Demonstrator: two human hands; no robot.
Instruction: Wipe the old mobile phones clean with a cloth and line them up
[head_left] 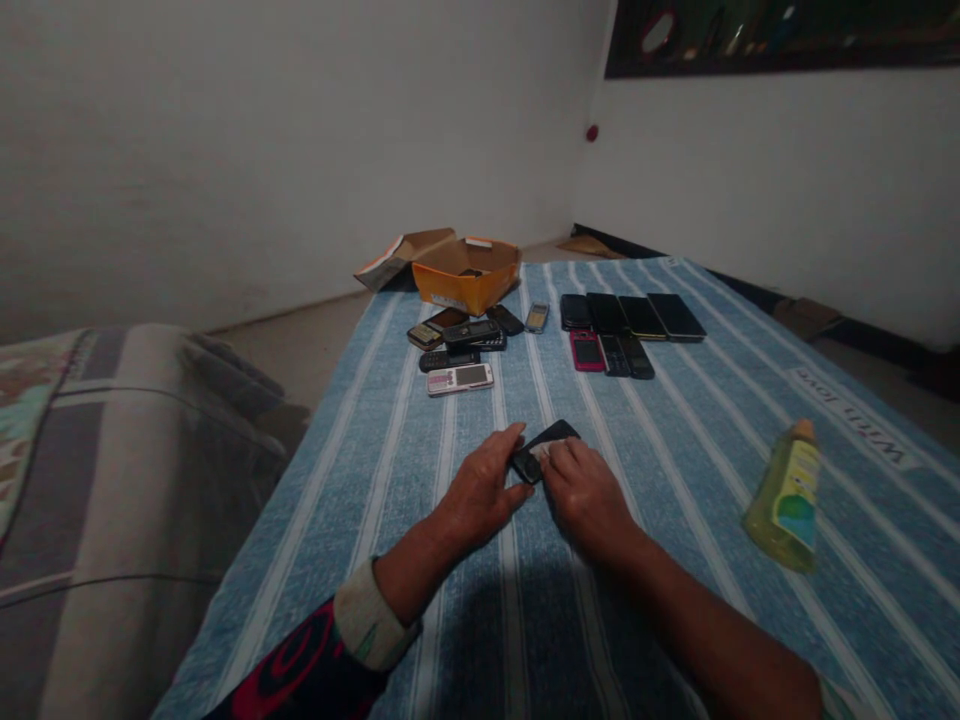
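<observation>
on striped cloth [675, 480]: left fingers [504, 440] gripping dark phone [556, 432], right fingers [561, 462] pinching white scrap [539, 450] against it

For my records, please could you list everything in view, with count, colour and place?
handled phone: one, dark, centre
wipe: one, white, on that phone
lined-up phones: seven, six dark, one pink, far end, right
open box: one, orange, far end
loose phones: about eight, mixed, near box
bottle: one, yellow-green, right
striped cover: one, blue-white, beneath
covered furniture: one, grey, left
framed panel: one, dark, upper right
knob: one, red, wall
walls: two, pale, background
patterned sleeve: one, dark, left forearm
left hand: one, bare, at phone
right hand: one, bare, gripping wipe
</observation>
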